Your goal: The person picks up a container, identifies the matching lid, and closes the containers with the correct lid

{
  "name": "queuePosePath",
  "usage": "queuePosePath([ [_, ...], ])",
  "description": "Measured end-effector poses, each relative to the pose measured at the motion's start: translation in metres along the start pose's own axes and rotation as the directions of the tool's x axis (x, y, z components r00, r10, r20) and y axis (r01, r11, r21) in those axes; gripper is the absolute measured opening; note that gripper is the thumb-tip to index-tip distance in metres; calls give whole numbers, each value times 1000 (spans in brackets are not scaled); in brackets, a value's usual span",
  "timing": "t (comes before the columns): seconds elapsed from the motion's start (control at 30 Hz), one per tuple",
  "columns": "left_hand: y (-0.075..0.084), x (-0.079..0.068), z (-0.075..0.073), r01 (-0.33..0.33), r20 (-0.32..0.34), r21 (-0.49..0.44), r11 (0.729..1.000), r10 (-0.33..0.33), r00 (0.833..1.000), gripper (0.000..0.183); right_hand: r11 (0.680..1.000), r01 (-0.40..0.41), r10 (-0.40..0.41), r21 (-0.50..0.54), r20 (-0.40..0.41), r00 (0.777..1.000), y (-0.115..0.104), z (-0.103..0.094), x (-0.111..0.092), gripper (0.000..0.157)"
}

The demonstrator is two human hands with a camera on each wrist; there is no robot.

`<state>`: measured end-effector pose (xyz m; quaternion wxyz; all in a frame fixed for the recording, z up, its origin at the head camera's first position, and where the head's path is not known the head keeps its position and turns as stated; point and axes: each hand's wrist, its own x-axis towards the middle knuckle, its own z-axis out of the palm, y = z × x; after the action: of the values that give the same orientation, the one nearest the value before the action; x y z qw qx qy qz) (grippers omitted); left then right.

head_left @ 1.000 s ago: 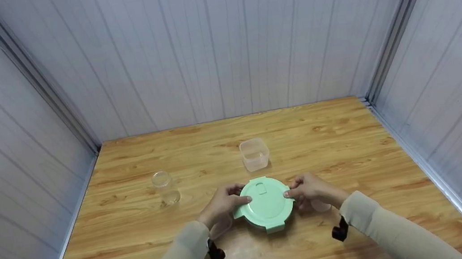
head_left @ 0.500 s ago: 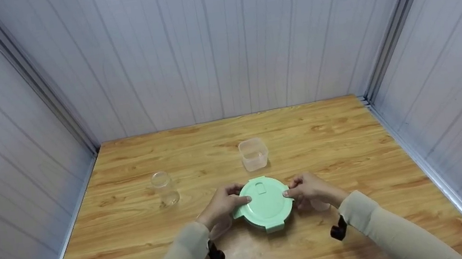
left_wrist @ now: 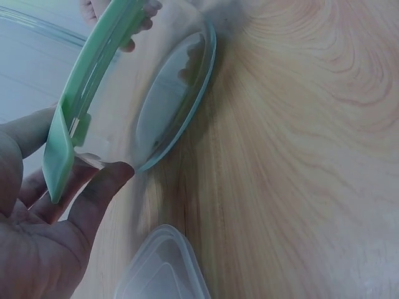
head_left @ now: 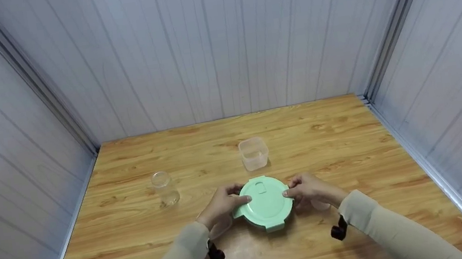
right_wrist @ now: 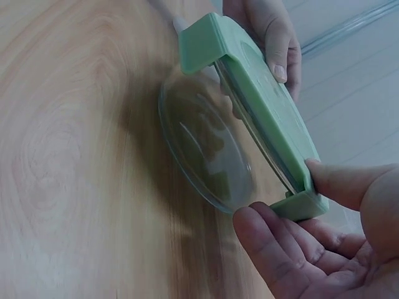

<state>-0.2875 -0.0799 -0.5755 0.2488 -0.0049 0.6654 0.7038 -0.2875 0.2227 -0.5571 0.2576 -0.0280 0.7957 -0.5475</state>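
Note:
A round glass food container stands on the table under a mint-green snap lid. My left hand holds its left side, thumb on top of the lid and fingers below the rim. A side latch flap sticks outward there, between thumb and fingers. On the opposite side my right hand grips the lid, its thumb on the edge and fingers under another latch. The near latch points toward me. Through the clear glass wall, fingers of the far hand show.
Behind the container stands a square translucent plastic box. A clear jar stands to the left. Clear flat lids lie near both wrists, one on the left and one on the right. Panel walls enclose the wooden table.

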Motion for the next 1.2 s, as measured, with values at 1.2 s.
queuePosePath([
  [1.2, 10, -29, -5, -131, -88, 548, 826, 213, 973, 62, 992, 22, -37, -124, -119, 992, -24, 28, 21, 57],
])
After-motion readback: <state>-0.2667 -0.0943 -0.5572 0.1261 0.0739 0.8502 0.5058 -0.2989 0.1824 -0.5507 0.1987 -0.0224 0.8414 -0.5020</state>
